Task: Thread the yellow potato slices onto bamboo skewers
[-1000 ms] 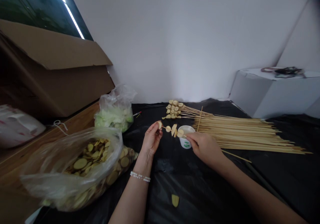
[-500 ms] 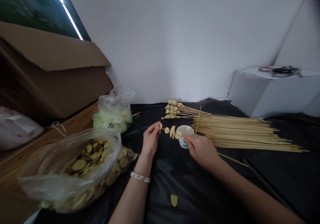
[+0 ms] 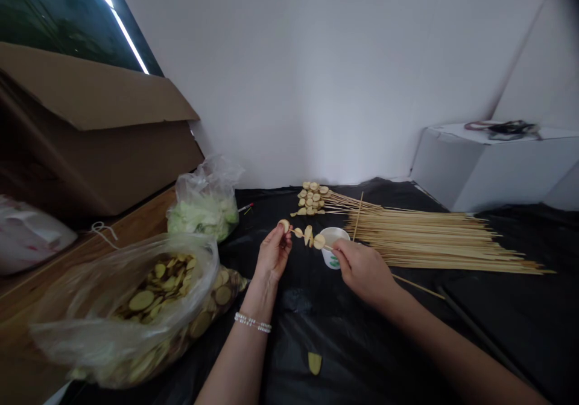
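My right hand is closed round a thin wooden skewer that points left over the black-covered table. Several pale slices, which look like potato, are threaded on it, among them a round slice. At the skewer's tip my left hand pinches another potato slice between thumb and fingers. Just behind the skewer stands a white paper cup with a green print, a single stick leaning up from it. One loose slice lies on the black cover in front of me.
On the left sit an open plastic bag of slices and a bag of pale green vegetables. Finished skewers lie at the back beside a wide bundle of bare skewers. A cardboard box and a white box flank the table.
My left hand has shifted its hold slightly, and the slice at the tip now shows more above its fingers. The skewer moved a little left.
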Tool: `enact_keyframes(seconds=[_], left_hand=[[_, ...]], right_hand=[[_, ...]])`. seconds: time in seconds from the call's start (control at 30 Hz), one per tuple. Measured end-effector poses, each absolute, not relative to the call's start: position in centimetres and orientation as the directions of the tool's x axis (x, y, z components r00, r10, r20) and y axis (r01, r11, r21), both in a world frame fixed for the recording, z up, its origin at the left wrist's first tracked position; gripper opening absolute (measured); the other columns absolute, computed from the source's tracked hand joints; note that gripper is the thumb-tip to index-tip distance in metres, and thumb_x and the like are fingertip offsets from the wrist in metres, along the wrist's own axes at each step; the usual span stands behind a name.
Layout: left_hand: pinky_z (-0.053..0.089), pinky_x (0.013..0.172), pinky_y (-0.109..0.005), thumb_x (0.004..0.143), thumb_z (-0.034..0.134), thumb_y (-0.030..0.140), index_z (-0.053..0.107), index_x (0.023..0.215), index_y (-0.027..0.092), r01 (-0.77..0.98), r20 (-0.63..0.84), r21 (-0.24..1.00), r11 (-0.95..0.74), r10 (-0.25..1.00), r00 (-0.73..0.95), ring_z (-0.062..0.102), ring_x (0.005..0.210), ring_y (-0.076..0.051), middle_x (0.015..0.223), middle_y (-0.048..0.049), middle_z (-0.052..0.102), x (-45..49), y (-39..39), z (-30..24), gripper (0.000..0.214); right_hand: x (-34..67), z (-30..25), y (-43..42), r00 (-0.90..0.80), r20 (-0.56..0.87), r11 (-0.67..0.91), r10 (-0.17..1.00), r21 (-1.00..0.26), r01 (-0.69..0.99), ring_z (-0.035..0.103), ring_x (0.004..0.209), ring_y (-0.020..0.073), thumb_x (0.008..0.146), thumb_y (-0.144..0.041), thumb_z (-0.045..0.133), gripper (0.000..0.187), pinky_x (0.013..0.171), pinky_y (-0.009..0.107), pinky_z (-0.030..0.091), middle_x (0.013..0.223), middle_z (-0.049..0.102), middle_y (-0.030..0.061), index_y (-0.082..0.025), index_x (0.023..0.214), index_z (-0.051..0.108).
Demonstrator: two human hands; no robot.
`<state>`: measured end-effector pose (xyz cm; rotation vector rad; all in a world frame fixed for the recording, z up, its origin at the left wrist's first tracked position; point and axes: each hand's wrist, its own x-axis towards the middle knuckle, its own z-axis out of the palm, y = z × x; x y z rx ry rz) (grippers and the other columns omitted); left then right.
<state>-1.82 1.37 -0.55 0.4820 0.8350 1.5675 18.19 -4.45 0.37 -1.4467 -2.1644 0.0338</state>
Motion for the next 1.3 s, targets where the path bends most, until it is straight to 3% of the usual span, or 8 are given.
enact_keyframes(seconds=[0.17, 0.63, 0.8, 1.0, 1.3], left_hand=[[0.049, 0.053, -0.013, 0.075, 0.070, 0.014, 0.070, 0.079, 0.010, -0.683, -0.150, 0.730, -0.001, 0.975, -0.162, 0.059, 0.056, -0.005, 0.078, -0.0079, 0.070, -1.94, 1.42, -0.42, 0.006], [0.049, 0.053, -0.013, 0.070, 0.075, 0.016, 0.072, 0.076, 0.010, -0.620, -0.141, 0.784, 0.019, 0.979, -0.149, 0.058, 0.056, -0.005, 0.074, -0.0079, 0.070, -1.75, 1.17, -0.35, 0.010], [0.049, 0.053, -0.013, 0.068, 0.077, 0.018, 0.072, 0.077, 0.011, -0.595, -0.136, 0.804, 0.019, 0.979, -0.153, 0.058, 0.055, -0.005, 0.070, -0.0057, 0.069, -1.75, 1.18, -0.51, 0.013], [0.047, 0.053, -0.014, 0.064, 0.080, 0.021, 0.073, 0.077, 0.012, -0.544, -0.137, 0.839, 0.019, 0.975, -0.177, 0.059, 0.057, -0.006, 0.072, -0.0058, 0.070, -1.67, 1.11, -0.57, 0.018], [0.044, 0.057, -0.015, 0.058, 0.083, 0.028, 0.074, 0.078, 0.012, -0.480, -0.148, 0.877, 0.029, 0.966, -0.212, 0.062, 0.061, -0.007, 0.074, -0.0071, 0.072, -1.37, 0.89, -0.50, 0.027]], right_hand=[[18.20, 0.26, -4.52, -0.332, 0.416, 0.460, 0.847, -0.260, 0.849, 0.059, 0.073, 0.0158, 0.094, -0.022, 0.035, 0.024, 0.063, 0.026, 0.032, 0.081, 0.065, 0.0041, -0.018, 0.087, 0.058], [18.34, 0.37, -4.49, -0.349, 0.417, 0.491, 0.839, -0.304, 0.817, 0.058, 0.069, 0.0143, 0.095, -0.023, 0.034, 0.024, 0.062, 0.026, 0.032, 0.077, 0.064, 0.0026, -0.019, 0.084, 0.055], [18.34, 0.31, -4.52, -0.336, 0.447, 0.476, 0.829, -0.251, 0.843, 0.058, 0.070, 0.0157, 0.094, -0.022, 0.035, 0.023, 0.063, 0.027, 0.031, 0.078, 0.063, 0.0038, -0.018, 0.083, 0.055], [18.27, 0.75, -4.66, -0.337, 0.355, 0.449, 0.872, -0.308, 0.839, 0.059, 0.071, 0.0150, 0.095, -0.023, 0.034, 0.023, 0.062, 0.026, 0.031, 0.078, 0.064, 0.0025, -0.019, 0.084, 0.054], [18.17, 0.73, -4.69, -0.322, 0.347, 0.429, 0.881, -0.298, 0.853, 0.059, 0.070, 0.0154, 0.093, -0.021, 0.037, 0.021, 0.061, 0.027, 0.029, 0.077, 0.064, 0.0028, -0.019, 0.083, 0.055]])
